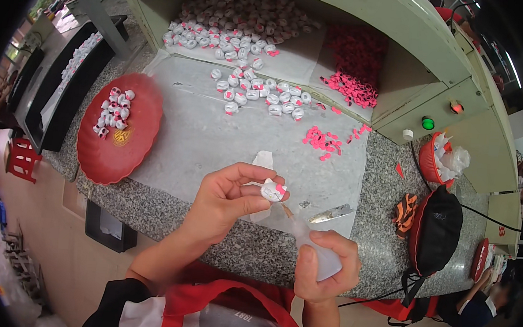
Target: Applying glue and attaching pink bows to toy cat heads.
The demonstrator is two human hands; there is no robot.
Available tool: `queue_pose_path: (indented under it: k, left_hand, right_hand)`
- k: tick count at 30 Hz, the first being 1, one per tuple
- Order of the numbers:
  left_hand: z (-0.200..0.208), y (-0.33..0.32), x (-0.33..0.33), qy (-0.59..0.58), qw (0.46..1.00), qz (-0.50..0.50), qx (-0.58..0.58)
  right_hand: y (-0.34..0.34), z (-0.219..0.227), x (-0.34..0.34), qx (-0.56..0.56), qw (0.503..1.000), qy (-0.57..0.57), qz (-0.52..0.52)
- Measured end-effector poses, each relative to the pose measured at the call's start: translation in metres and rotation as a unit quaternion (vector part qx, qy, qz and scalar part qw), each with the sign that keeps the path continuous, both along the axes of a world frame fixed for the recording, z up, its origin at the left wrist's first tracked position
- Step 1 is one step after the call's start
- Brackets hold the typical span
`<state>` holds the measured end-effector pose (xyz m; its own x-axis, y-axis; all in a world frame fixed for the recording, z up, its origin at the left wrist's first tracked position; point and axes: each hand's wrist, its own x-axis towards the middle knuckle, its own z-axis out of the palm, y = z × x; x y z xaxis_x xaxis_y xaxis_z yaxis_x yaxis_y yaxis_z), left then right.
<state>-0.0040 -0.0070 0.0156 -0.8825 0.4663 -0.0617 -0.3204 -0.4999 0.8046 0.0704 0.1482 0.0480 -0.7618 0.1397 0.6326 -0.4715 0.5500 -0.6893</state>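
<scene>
Between the thumb and fingers of my left hand [222, 196] is a small white cat-head figurine [272, 191] with a pink bow. My right hand [330, 264] grips a translucent squeeze bottle [322, 262], tilted so its thin brownish tip comes close to the cat head; I cannot tell whether they touch. Beyond my hands, loose white cat-head pieces [261, 93] lie on the pale sheet [196, 134]. Small pink pieces [321, 142] are scattered to their right. A flat metal blade [331, 214] rests just beyond the bottle.
A red scalloped plate [93, 150] with several cat heads stands at left. The green cabinet [401, 107] holds heaps of white and pink pieces. At right are an orange basket [429, 161], a black bag [440, 233] and a cable. The speckled counter's front edge [229, 259] runs below my hands.
</scene>
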Motion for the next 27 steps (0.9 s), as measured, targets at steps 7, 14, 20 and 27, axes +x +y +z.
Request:
queue_pose_path:
  k: [7,14,20,27]
  left_hand:
    - [0.003,0.006,0.001,0.000,0.999,0.021,-0.029]
    - [0.002,0.004,0.000,-0.004,1.000,0.020,-0.020]
    - [-0.015,-0.009,-0.006,-0.010,0.998,0.052,-0.042]
    - [-0.015,-0.009,-0.001,-0.023,0.999,0.031,-0.039]
  right_hand:
    - [0.009,-0.002,0.004,-0.003,1.000,0.000,-0.018]
    - [-0.002,0.001,0.002,-0.044,0.996,-0.069,-0.027]
    - [0.019,-0.035,-0.033,-0.345,0.895,-0.273,-0.078]
    - [0.059,-0.075,-0.107,0.215,0.884,-0.336,-0.244]
